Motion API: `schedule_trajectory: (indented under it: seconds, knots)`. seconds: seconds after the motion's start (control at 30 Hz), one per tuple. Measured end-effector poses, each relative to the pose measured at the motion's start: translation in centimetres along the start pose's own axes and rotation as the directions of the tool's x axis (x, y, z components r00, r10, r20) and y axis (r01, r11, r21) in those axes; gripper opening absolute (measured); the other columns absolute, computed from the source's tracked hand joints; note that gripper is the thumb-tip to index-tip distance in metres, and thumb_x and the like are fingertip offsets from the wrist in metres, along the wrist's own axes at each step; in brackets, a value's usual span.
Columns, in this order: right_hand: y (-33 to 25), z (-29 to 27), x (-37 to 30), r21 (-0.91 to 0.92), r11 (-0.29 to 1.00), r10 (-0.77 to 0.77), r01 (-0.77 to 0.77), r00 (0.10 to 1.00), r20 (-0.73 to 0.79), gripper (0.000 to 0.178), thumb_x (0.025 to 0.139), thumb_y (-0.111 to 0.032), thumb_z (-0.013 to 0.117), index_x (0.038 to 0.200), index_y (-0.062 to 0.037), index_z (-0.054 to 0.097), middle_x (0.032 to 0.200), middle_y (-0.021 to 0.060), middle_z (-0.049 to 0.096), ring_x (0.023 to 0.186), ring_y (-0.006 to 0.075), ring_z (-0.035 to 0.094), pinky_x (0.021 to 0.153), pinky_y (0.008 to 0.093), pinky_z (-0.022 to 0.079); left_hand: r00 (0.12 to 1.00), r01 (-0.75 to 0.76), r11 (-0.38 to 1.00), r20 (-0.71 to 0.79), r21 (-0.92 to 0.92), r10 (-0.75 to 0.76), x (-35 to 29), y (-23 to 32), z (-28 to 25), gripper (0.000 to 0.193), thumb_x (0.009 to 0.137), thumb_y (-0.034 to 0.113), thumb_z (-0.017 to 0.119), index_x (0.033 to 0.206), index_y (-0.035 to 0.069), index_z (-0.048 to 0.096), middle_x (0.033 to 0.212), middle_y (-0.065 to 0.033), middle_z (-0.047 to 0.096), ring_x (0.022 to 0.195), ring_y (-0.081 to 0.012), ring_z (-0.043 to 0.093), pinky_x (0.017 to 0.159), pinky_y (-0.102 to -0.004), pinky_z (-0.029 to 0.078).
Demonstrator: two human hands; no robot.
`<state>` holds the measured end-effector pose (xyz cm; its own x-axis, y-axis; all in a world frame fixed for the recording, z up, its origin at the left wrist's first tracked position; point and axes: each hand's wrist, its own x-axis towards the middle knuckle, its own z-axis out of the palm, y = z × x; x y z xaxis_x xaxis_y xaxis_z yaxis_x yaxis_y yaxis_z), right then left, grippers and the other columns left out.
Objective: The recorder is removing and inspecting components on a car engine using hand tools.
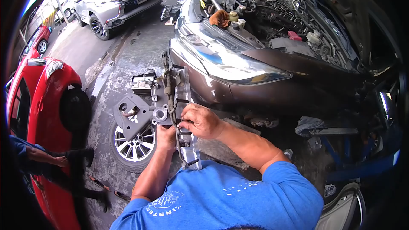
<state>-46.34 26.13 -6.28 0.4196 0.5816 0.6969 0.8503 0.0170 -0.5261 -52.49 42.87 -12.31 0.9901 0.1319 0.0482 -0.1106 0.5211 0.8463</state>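
A long grey metal engine part (184, 88) with a round port on its side extends away from my chest. Along its length runs a dark wiring harness (169, 88) with several black connectors. My left hand (166, 137) grips the engine part at its left edge, below the round port; its fingers are partly hidden beneath. My right hand (198, 121) is closed, fingertips pinched at the harness over the middle of the part. A dark flat cover (132, 117) rests on a wheel (142, 142) left of my hands. A small box-shaped unit (143, 83) is just beyond the cover.
A brown car (238, 81) with its engine bay exposed stands ahead right, an orange-brown rag (219, 18) on its edge. A white SUV (119, 0) is farther off. At left are a red car (42, 98) and another person's arm (47, 156). Parts lie on the floor.
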Motion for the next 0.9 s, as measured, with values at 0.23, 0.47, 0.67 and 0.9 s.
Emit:
schedule_trajectory:
  seconds: [0.23, 0.47, 0.67, 0.9]
  knots:
    - [-0.8, -0.6, -0.2, -0.068, 0.998, 0.007, -0.012, 0.998, -0.064, 0.024, 0.071, -0.001, 0.079, 0.086, -0.0004, 0.060, 0.094, 0.0146, 0.061, 0.083, 0.0321, 0.063, 0.070, 0.0384, 0.052, 1.000, 0.013, 1.000, 0.016, -0.011, -0.013, 0.2, 0.2, 0.4, 0.043, 0.073, 0.001, 0.078, 0.112, 0.001, 0.060, 0.100, -0.0053, 0.067, 0.087, -0.0158, 0.065, 0.078, -0.0295, 0.054]
    - [-1.4, -1.6, -0.9, -0.038, 0.999, -0.036, 0.033, 0.996, -0.076, 0.014, 0.075, -0.004, 0.070, 0.086, 0.0012, 0.063, 0.098, 0.0164, 0.059, 0.093, 0.0341, 0.061, 0.081, 0.0408, 0.050, 0.993, 0.106, 0.991, 0.042, 0.082, -0.110, 0.8, -0.7, -1.0, 0.040, 0.076, 0.007, 0.076, 0.112, -0.001, 0.060, 0.099, -0.0058, 0.065, 0.083, -0.0141, 0.065, 0.074, -0.0263, 0.054]
    - [-2.4, -0.6, -2.0, -0.093, 0.990, 0.090, -0.104, 0.986, -0.142, 0.020, 0.075, -0.013, 0.072, 0.074, 0.0010, 0.058, 0.088, 0.0167, 0.056, 0.090, 0.0345, 0.058, 0.081, 0.0421, 0.048, 0.983, -0.031, 0.984, 0.186, 0.177, -0.003, 1.2, -2.1, -2.3, 0.038, 0.089, 0.022, 0.063, 0.115, -0.005, 0.057, 0.099, -0.0073, 0.062, 0.084, -0.0139, 0.060, 0.071, -0.0265, 0.048]
    - [-3.1, -1.4, -3.9, -0.149, 0.976, 0.134, -0.161, 0.975, -0.178, 0.016, 0.077, -0.012, 0.070, 0.077, 0.0000, 0.060, 0.093, 0.0158, 0.057, 0.092, 0.0341, 0.057, 0.084, 0.0423, 0.047, 0.944, -0.011, 0.959, 0.320, 0.282, -0.083, 1.8, -2.5, -1.7, 0.039, 0.092, 0.020, 0.059, 0.122, -0.006, 0.054, 0.105, -0.0097, 0.062, 0.091, -0.0151, 0.060, 0.077, -0.0271, 0.049]
